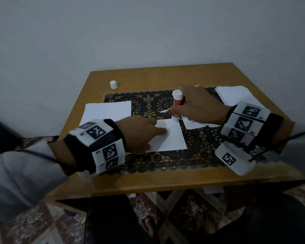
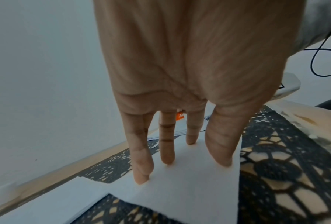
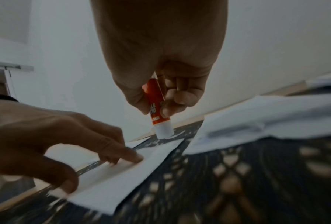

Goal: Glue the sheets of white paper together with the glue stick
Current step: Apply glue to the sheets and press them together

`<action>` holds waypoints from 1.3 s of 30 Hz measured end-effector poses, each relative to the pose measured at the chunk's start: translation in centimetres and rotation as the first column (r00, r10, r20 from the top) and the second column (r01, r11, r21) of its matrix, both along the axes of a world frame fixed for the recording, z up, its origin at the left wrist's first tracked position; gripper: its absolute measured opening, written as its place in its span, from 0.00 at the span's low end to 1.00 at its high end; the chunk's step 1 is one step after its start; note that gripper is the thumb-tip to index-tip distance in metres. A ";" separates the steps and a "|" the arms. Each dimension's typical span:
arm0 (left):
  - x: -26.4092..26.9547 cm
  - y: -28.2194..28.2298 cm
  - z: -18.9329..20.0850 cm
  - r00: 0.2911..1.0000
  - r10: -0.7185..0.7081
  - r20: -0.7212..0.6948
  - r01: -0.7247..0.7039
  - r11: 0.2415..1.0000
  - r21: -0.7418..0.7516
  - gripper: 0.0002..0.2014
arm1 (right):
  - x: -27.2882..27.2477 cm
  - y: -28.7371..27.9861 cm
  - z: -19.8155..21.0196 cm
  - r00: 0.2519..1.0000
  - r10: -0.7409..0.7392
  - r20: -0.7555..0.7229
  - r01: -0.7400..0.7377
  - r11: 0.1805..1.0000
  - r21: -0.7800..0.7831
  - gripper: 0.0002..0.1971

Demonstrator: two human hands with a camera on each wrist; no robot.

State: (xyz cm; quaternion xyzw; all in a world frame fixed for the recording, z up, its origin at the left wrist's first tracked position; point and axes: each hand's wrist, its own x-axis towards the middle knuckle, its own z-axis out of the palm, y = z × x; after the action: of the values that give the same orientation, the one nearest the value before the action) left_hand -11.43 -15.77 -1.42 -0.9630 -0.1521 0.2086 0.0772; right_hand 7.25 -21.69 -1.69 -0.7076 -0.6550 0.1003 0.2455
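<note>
Glue is being spread: the red-and-white glue stick [image 1: 177,106], gripped by the right hand [image 1: 199,106], is set on the far edge of the small white paper sheet [image 1: 173,138] pinned by the flat-fingered left hand [image 1: 141,134]; joining remains.

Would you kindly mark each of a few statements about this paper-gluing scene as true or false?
1. The right hand grips the red and white glue stick. True.
2. The left hand is lifting the small white paper sheet off the table. False: its straight fingers press the sheet flat on the black lace mat.
3. The white glue stick cap stands alone on the wooden table. True.
4. The glue stick lies flat on the mat. False: it is held nearly upright, tip down at the sheet's far edge.
5. More white paper lies at the table's right. True.
</note>
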 end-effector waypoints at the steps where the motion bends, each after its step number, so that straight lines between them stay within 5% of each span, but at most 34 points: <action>1: 0.0 0.0 0.0 1.000 -0.001 -0.005 0.001 1.000 0.007 0.36 | -0.1 -0.2 -0.4 1.000 0.009 -0.008 -0.009 1.000 -0.018 0.12; 16: 0.0 0.2 -0.5 0.999 -0.017 -0.041 0.019 0.999 0.050 0.35 | -1.8 -3.1 -1.3 0.999 0.048 -0.017 -0.049 0.997 -0.068 0.12; 25: 1.1 0.4 0.1 0.989 0.089 0.117 -0.073 0.988 -0.138 0.23 | -2.5 -6.1 -1.2 0.988 0.082 -0.128 -0.096 0.990 -0.105 0.12; 28: 2.3 0.7 -0.1 0.979 0.132 0.158 -0.104 0.980 -0.172 0.22 | -2.1 -6.4 -0.6 0.974 0.023 -0.227 -0.055 0.989 -0.136 0.12; 33: 3.6 2.0 0.0 0.961 0.264 0.082 -0.245 0.951 -0.188 0.38 | -0.5 -6.5 1.0 0.909 -0.040 -0.414 0.011 0.997 -0.070 0.10; 39: 3.9 2.8 0.4 0.923 0.385 0.012 -0.362 0.878 -0.312 0.30 | 0.7 -6.9 0.9 0.867 -0.088 -0.491 0.079 0.996 -0.039 0.11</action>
State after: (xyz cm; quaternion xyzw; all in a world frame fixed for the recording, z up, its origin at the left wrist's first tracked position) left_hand -7.57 -12.93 -1.03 -0.9229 -0.3036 0.2049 -0.1191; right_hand 7.98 -28.54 -0.81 -0.6885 -0.5389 0.2723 0.4017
